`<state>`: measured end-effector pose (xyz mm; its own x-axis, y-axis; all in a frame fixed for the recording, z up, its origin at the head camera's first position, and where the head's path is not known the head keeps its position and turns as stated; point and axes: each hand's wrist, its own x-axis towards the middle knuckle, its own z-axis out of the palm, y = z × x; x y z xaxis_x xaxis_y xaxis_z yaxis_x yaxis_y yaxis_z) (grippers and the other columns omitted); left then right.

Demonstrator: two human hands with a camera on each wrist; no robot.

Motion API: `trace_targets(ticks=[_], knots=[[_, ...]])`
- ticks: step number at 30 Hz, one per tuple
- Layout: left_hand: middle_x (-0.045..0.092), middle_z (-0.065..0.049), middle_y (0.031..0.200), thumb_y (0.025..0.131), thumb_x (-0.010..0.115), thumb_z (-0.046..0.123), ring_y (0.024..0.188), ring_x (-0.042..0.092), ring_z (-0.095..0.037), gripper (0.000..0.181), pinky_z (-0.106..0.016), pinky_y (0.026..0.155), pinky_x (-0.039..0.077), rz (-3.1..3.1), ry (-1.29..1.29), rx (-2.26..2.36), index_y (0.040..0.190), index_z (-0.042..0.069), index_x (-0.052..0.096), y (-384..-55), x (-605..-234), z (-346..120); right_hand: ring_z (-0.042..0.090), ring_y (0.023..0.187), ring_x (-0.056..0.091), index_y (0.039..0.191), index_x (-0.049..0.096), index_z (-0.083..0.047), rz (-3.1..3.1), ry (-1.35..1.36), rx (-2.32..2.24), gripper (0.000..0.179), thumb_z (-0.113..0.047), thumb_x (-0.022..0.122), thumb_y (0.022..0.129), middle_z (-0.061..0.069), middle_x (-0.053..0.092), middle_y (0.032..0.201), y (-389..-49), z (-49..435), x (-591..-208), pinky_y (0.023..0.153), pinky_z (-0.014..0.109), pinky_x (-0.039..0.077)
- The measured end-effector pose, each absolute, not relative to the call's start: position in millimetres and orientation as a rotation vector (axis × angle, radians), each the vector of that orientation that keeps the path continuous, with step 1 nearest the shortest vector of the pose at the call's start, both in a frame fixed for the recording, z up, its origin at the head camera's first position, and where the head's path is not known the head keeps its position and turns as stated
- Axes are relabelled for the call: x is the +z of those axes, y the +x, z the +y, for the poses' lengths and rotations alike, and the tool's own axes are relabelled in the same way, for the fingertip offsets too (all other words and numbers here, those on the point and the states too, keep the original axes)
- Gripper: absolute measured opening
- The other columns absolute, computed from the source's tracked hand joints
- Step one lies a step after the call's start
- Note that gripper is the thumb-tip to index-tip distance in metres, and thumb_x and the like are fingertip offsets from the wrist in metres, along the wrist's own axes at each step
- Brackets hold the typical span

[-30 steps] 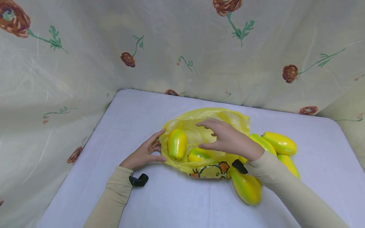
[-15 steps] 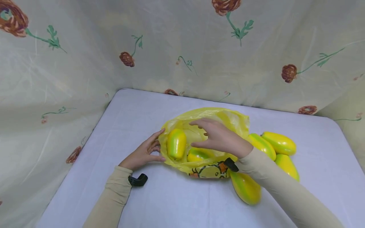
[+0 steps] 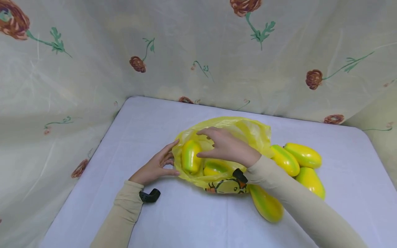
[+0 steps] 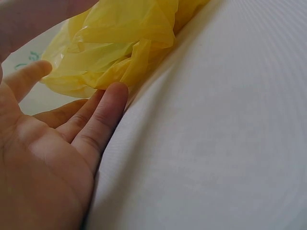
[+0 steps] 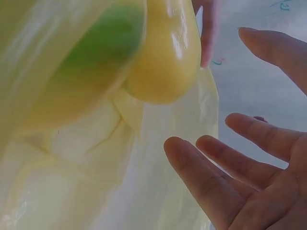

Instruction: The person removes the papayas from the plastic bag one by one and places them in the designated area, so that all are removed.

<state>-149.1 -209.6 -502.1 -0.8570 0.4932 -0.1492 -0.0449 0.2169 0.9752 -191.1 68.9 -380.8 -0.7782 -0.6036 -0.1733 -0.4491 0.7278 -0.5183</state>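
Note:
A yellow plastic bag (image 3: 257,132) with a cartoon print lies on the table with its mouth wide. Inside, one yellow-green papaya (image 3: 188,156) stands at the left, and another papaya (image 3: 213,168) lies partly hidden by the bag's front edge. My left hand (image 3: 155,168) is at the bag's left side, fingers spread; in the left wrist view its fingertips (image 4: 115,93) touch the yellow plastic. Over the bag's mouth hovers my right hand (image 3: 227,144), fingers spread and holding nothing. In the right wrist view, its fingertips (image 5: 177,146) are apart from the upright papaya (image 5: 163,62).
Right of the bag lie three papayas close together, one of them a papaya (image 3: 303,155) at the back. Another papaya (image 3: 267,205) rests at the bag's front right corner, beside my right sleeve (image 3: 294,196). Flowered curtains (image 3: 173,44) stand behind the white-covered table (image 3: 180,220).
My right hand has moved left across the bag's mouth toward the upright papaya, its fingers still spread. My left hand stays at the bag's side.

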Motion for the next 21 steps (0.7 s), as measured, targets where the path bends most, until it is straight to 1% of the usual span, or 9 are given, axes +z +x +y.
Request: trace_targets(ticks=[3, 5, 8, 12, 16, 21], knots=[[0.053, -0.008, 0.152, 0.085, 0.087, 0.019, 0.117, 0.061, -0.026, 0.105, -0.044, 0.111, 0.045, 2.069, 0.405, 1.675, 0.161, 0.048, 0.021, -149.0, -502.0, -209.7, 0.033, 0.131, 0.060, 0.150, 0.052, -0.012, 2.584, -0.810, -0.658, 0.074, -0.046, 0.079, 0.090, 0.011, 0.055, 0.153, -192.3, 62.8, -382.7, 0.107, 0.049, 0.053], [0.054, -0.008, 0.151, 0.085, 0.087, 0.018, 0.116, 0.062, -0.027, 0.105, -0.044, 0.112, 0.045, 2.069, 0.413, 1.675, 0.162, 0.047, 0.020, -148.8, -501.7, -209.8, 0.033, 0.131, 0.060, 0.150, 0.052, -0.011, 2.574, -0.805, -0.657, 0.075, -0.045, 0.080, 0.090, 0.012, 0.054, 0.153, -193.0, 58.5, -384.0, 0.108, 0.049, 0.052], [0.051, -0.009, 0.155, 0.086, 0.086, 0.018, 0.116, 0.061, -0.026, 0.105, -0.044, 0.112, 0.045, 2.074, 0.420, 1.670, 0.163, 0.044, 0.019, -147.9, -500.7, -209.9, 0.031, 0.134, 0.057, 0.150, 0.053, -0.012, 2.562, -0.787, -0.642, 0.074, -0.045, 0.080, 0.089, 0.011, 0.054, 0.153, -194.2, 51.8, -385.7, 0.112, 0.050, 0.049], [0.046, -0.009, 0.159, 0.086, 0.086, 0.019, 0.118, 0.061, -0.026, 0.106, -0.047, 0.114, 0.043, 2.072, 0.423, 1.668, 0.163, 0.044, 0.018, -147.1, -500.5, -210.1, 0.029, 0.139, 0.053, 0.149, 0.054, -0.013, 2.545, -0.769, -0.618, 0.073, -0.046, 0.080, 0.089, 0.010, 0.054, 0.154, -197.2, 44.8, -388.8, 0.117, 0.050, 0.044], [0.045, -0.009, 0.160, 0.086, 0.085, 0.017, 0.118, 0.060, -0.026, 0.106, -0.048, 0.114, 0.042, 2.068, 0.435, 1.675, 0.164, 0.043, 0.018, -147.9, -501.1, -210.0, 0.029, 0.140, 0.052, 0.149, 0.054, -0.010, 2.515, -0.767, -0.599, 0.072, -0.044, 0.080, 0.090, 0.010, 0.055, 0.153, -201.7, 39.6, -391.3, 0.120, 0.048, 0.041], [0.048, -0.009, 0.157, 0.086, 0.085, 0.016, 0.118, 0.060, -0.026, 0.106, -0.046, 0.113, 0.044, 2.060, 0.444, 1.678, 0.163, 0.043, 0.018, -149.3, -501.0, -210.0, 0.029, 0.140, 0.052, 0.149, 0.053, -0.007, 2.485, -0.758, -0.567, 0.073, -0.043, 0.079, 0.090, 0.010, 0.056, 0.152, -206.6, 33.8, -393.8, 0.120, 0.047, 0.040]])
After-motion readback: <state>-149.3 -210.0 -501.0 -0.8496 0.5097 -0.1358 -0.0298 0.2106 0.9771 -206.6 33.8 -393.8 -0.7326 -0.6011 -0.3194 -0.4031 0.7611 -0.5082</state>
